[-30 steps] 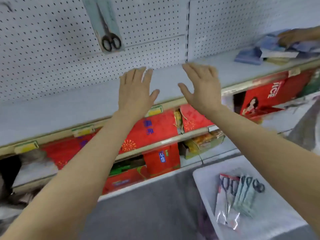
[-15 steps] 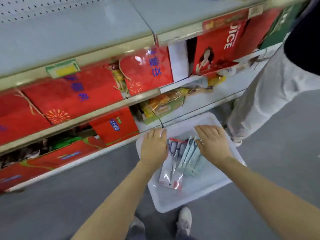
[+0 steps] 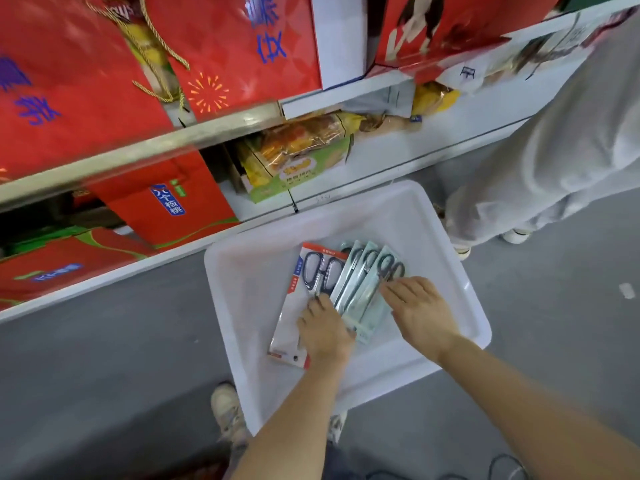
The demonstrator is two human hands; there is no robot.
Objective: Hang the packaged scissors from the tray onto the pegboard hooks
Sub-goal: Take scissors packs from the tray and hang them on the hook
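Observation:
A white plastic tray (image 3: 242, 306) sits on the grey floor below the shelves. Inside it lies a white-and-red pack of black-handled scissors (image 3: 317, 271), with several teal scissor packs (image 3: 363, 278) fanned out to its right. My left hand (image 3: 325, 330) rests on the lower part of the white-and-red pack, fingertips at the edge of the teal packs. My right hand (image 3: 420, 310) lies flat with straight fingers touching the rightmost teal pack near its handles. Neither pack is lifted. The pegboard is out of view.
Store shelves with red gift boxes (image 3: 166, 202) and snack bags (image 3: 298, 157) stand just behind the tray. Another person's leg in light trousers (image 3: 554, 168) is right of the tray. My shoe (image 3: 227, 410) is by its near corner.
My view dropped from the pegboard to the floor tray. Both hands came down from the shelf, hovered over the packs, and now rest on the scissor packs.

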